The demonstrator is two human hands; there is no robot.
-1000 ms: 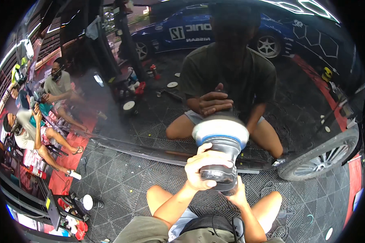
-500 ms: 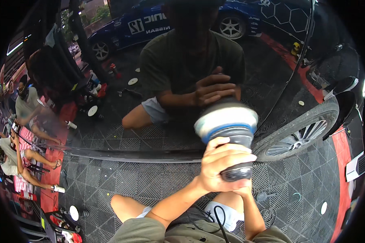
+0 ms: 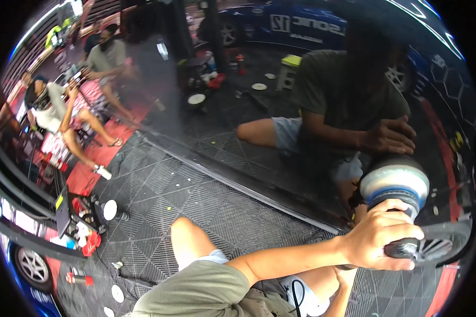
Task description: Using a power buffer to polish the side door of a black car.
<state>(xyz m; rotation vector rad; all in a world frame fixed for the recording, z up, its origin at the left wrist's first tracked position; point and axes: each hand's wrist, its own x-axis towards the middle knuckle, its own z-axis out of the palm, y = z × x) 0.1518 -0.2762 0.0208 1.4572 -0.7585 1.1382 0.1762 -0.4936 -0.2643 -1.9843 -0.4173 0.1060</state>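
Observation:
A polisher [image 3: 402,203] with a white round pad [image 3: 396,179] and a blue ring rests against the glossy black car panel [image 3: 280,174], to the right. My left hand [image 3: 383,235] is closed over its dark body, fingers curled round the top. Below my left wrist, my right hand [image 3: 348,274] is at the polisher's dark rear handle; my left forearm hides most of its fingers. The panel mirrors my arms, my body and the tool. Just beyond the polisher is the car's wheel [image 3: 439,245].
At the left a person [image 3: 53,108] sits holding a white bottle [image 3: 103,172]. A low cart [image 3: 71,211] with red items and an upright white pad [image 3: 110,210] stand nearer. More pads [image 3: 117,294] and a red-capped bottle [image 3: 79,278] lie on the ribbed floor [image 3: 143,195].
My view has swung to the left, so the panel's lower edge now slants and more of the left side shows. The polisher sits farther right in view, both hands still at it.

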